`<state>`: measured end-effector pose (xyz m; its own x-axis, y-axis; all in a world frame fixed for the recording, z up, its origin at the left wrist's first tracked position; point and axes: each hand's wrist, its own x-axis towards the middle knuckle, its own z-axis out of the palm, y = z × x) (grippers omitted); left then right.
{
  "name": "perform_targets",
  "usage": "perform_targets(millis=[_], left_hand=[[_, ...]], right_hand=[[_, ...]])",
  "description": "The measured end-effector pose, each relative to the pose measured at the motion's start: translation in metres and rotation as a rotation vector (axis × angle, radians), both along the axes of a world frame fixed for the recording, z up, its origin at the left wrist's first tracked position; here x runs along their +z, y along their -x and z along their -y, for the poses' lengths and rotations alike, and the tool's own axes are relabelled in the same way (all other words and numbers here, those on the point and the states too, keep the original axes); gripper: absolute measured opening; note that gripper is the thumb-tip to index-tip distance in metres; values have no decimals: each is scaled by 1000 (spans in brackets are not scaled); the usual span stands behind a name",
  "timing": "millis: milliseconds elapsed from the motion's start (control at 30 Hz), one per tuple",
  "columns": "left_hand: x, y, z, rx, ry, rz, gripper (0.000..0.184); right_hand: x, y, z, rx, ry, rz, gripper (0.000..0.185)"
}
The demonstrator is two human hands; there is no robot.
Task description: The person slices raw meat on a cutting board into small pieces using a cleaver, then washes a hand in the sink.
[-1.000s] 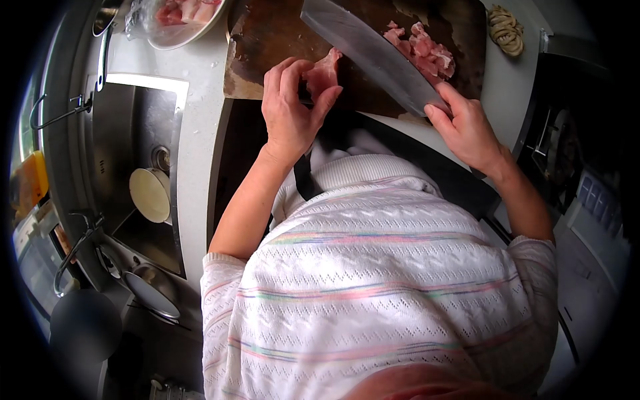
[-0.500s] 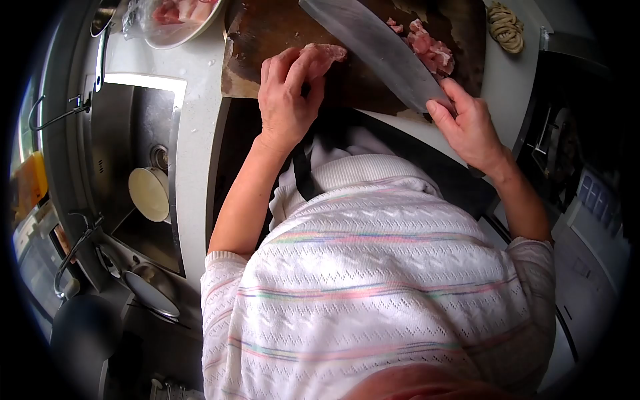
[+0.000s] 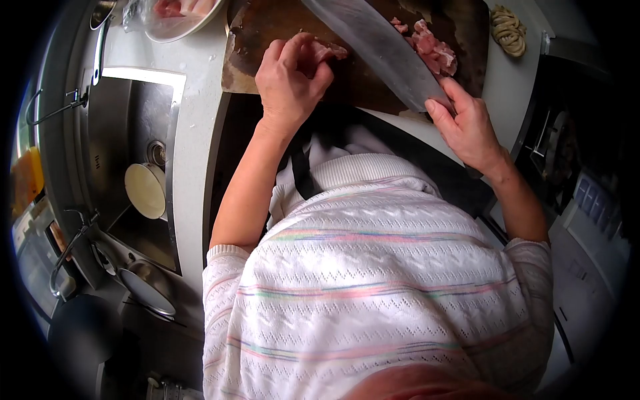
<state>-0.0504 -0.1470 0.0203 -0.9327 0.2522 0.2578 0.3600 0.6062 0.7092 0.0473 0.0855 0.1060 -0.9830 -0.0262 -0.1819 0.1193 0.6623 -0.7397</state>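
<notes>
A piece of raw meat [image 3: 329, 51] lies over the dark cutting board [image 3: 260, 25], its near end held in the curled fingers of my left hand [image 3: 288, 80]. My right hand [image 3: 467, 127] is closed round the handle of a large cleaver [image 3: 377, 50], whose broad blade slants up and left across the board, to the right of the held piece. Beyond the blade, on the right part of the board, sits a small pile of cut meat [image 3: 435, 53]. My right fingers hide most of the cleaver's handle.
At the upper left a white plate [image 3: 180, 32] carries more meat beside clear plastic. A sink [image 3: 110, 140] with a cream bowl [image 3: 145, 191] is on the left. Right of the board lies a coiled bundle [image 3: 508, 32]. A pan handle [image 3: 100, 53] juts near the sink's far edge.
My left hand has turned and moved slightly up and left with its meat, which now lies flatter, pointing right. The cleaver and my right hand have barely moved.
</notes>
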Motion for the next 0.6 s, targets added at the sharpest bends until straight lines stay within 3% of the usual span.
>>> perform_targets(millis=[167, 367, 467, 500, 600], left_hand=[[-6, -4, 7, 22, -567, 270, 30], [-2, -6, -1, 1, -912, 452, 32], [4, 0, -5, 59, -635, 498, 35], [11, 3, -3, 86, -401, 481, 29], [2, 10, 10, 45, -47, 277, 21]], right_hand=[[-1, -5, -2, -87, 74, 30, 15], [2, -4, -1, -115, 98, 59, 15], [4, -3, 0, -119, 83, 93, 15], [4, -2, 1, -117, 94, 82, 15], [4, -1, 4, -105, 110, 60, 15]])
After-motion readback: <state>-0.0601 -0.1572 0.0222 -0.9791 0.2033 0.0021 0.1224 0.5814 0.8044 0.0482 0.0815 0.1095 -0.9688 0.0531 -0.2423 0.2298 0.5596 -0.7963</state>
